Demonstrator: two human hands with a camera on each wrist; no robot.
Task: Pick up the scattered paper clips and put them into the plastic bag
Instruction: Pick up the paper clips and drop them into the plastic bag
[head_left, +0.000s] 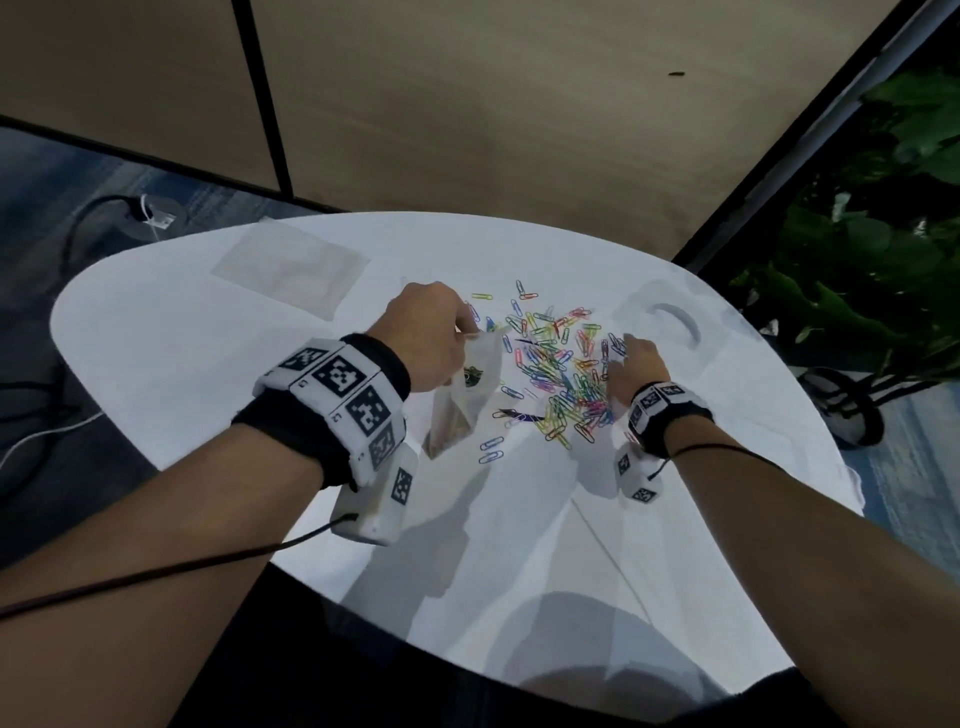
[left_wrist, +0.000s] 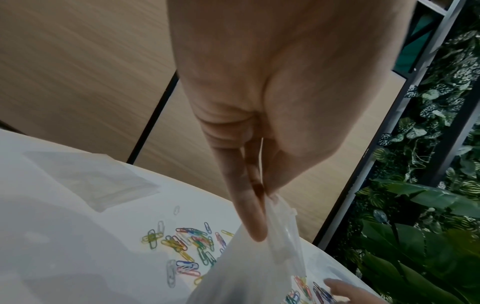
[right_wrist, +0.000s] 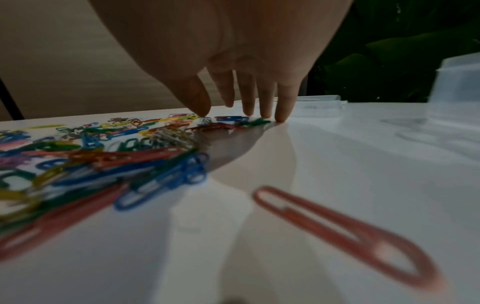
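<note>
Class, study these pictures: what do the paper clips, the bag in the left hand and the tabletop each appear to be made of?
Paper clips: probably wire with a coloured plastic coating, judging by the bent loops in glossy red, blue, green and yellow.
Plastic bag: thin, translucent plastic film; it creases and hangs limp from the left hand.
Table: smooth white surface with a slight sheen, perhaps laminate; shadows show crisply on it.
</note>
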